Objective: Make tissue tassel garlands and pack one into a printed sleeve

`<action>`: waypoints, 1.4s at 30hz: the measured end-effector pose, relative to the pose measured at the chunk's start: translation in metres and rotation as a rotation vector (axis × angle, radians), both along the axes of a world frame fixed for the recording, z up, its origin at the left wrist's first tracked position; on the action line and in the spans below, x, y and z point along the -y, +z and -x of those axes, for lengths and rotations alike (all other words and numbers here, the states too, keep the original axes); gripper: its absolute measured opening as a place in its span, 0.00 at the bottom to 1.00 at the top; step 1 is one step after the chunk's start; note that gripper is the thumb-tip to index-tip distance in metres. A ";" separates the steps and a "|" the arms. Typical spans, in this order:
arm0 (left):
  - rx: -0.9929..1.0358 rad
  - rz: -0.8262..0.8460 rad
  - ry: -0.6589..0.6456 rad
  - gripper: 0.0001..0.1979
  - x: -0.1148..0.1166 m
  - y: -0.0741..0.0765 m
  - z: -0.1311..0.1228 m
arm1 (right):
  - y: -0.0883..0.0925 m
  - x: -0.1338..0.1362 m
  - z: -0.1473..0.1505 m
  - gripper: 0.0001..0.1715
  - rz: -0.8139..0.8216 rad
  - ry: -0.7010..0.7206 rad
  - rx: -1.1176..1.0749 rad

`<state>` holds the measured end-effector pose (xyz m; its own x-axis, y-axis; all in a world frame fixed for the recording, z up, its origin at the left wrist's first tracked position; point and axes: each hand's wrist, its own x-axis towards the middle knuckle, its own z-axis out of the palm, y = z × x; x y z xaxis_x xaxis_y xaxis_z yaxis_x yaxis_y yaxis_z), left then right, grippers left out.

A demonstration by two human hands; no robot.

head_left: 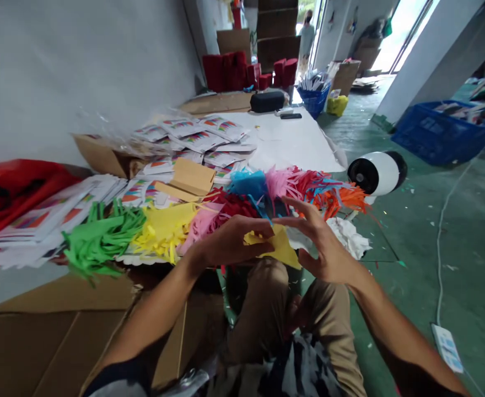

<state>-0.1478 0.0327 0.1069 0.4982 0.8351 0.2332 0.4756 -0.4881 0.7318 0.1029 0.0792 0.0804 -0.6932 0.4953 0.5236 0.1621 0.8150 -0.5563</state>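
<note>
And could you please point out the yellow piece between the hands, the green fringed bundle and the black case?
Yellow piece (284, 247): head view, on its uncovered part.
Green fringed bundle (98, 237): head view, on its middle.
Black case (267, 101): head view, on the middle of its near side.

Your table (292, 140) stretches away from you beside the wall, its white top showing on the right side. Along the near edge you have a row of fringed bundles set close together: from your left, a green bundle (93, 237), a yellow bundle (163, 220) and a pink bundle (203, 223), with more red, blue and pink before an orange bundle (344, 201) at the right. Behind them on your left, printed packets (221, 127) overlap in heaps. Farther off, you see a black case (267, 101) and, just nearer you, a slim dark slab (291, 116).
</note>
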 end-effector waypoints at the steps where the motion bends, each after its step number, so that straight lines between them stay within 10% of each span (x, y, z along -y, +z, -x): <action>1: 0.005 0.092 -0.040 0.05 0.000 0.007 0.002 | 0.007 -0.003 -0.002 0.33 0.034 0.080 0.062; 6: 0.120 0.436 -0.159 0.11 -0.006 0.028 0.009 | 0.014 -0.019 0.001 0.05 0.365 0.317 0.098; 11: 0.283 0.746 -0.188 0.22 -0.029 0.005 0.016 | -0.001 -0.032 0.002 0.12 0.690 0.282 -0.034; 18: 0.068 1.064 -0.397 0.19 -0.056 -0.033 0.013 | 0.019 -0.061 -0.009 0.13 0.420 0.167 0.118; 22: -0.007 0.936 -0.388 0.13 -0.070 -0.022 0.014 | 0.042 -0.072 -0.029 0.11 0.048 -0.017 0.188; 27: -0.148 0.194 0.096 0.06 -0.066 0.011 0.027 | 0.054 -0.062 -0.054 0.09 -0.465 -0.171 0.142; 31: -0.545 -0.280 0.405 0.07 -0.044 0.003 0.037 | 0.013 -0.038 -0.054 0.24 -0.610 -0.186 0.117; 37: -0.683 -0.342 0.392 0.37 0.001 -0.053 0.023 | -0.097 -0.016 -0.039 0.25 -0.372 -0.198 0.267; 42: -0.663 -0.406 0.184 0.39 0.022 -0.089 -0.030 | -0.133 -0.004 -0.045 0.25 -0.279 -0.207 0.301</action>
